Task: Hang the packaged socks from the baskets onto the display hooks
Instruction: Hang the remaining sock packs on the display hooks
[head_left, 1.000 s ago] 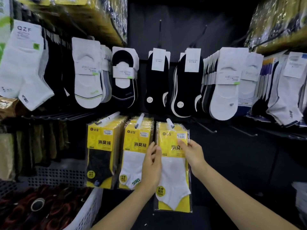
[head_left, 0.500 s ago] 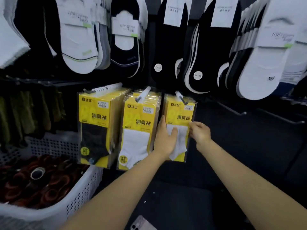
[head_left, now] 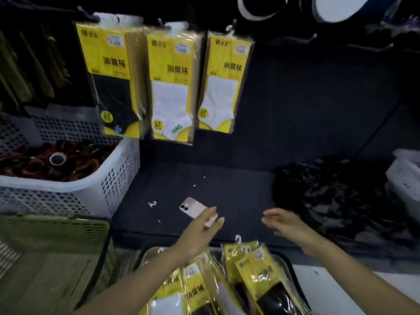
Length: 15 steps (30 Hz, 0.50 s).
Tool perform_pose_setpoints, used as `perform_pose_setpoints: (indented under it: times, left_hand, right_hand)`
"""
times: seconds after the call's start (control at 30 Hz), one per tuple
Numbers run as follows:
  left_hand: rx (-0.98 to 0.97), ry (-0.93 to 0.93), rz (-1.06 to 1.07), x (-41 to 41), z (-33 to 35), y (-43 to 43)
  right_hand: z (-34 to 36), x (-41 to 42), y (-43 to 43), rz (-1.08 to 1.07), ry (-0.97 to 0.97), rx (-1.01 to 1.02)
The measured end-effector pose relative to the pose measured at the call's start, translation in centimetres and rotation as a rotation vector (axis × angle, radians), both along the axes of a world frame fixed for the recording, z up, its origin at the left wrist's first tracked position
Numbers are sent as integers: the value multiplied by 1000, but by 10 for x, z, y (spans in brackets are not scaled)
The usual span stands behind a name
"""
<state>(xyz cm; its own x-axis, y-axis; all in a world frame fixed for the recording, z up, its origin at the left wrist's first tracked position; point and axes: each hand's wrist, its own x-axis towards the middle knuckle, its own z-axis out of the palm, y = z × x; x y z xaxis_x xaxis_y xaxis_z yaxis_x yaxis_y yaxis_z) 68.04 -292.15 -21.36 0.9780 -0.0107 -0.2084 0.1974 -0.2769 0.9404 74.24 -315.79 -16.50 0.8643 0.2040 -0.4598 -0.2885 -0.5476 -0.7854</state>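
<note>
Three stacks of yellow sock packs hang on display hooks at the top: black socks (head_left: 109, 80) on the left, white socks (head_left: 171, 87) in the middle, white socks (head_left: 223, 85) on the right. Below me a basket (head_left: 293, 269) holds several more yellow sock packs (head_left: 254, 273). My left hand (head_left: 200, 230) hovers open just above those packs, fingers stretched forward. My right hand (head_left: 284, 221) is also open and empty, held over the dark shelf beyond the basket. Neither hand touches a pack.
A phone (head_left: 193, 206) lies on the dark shelf (head_left: 227, 185), partly behind my left hand, with a loose white hook (head_left: 152, 203) nearby. A white perforated basket (head_left: 109, 183) of red-brown rings stands left. A green crate (head_left: 52, 230) is lower left; dark bagged goods (head_left: 336, 192) right.
Both hands have let go of the right-hand hanging pack and dropped down toward the basket. My view has tilted downward, so the upper sock rows are out of sight.
</note>
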Motion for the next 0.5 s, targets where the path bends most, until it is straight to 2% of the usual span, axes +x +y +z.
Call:
perform_pose_setpoints:
  times: [0.07,0.17,0.23,0.4,0.5]
  left_hand:
    - [-6,77,-57,-29,-29,-5]
    - [100,83,-135,-52,-53,-11]
    - [203,29,-165,-57,-59,-18]
    - [655,-127,-355,-74,-77,-31]
    - [685,-101,-423,-83,-80,-41]
  right_hand:
    - [-26,-24,-23,-1,22,-102]
    - [-53,-50,-41,32,96,-188]
    - [-61,-61,-43,98,156,-168]
    - [-84,-69,-43,114,155,-189]
    - [-89,-71,-43,69,219,-147]
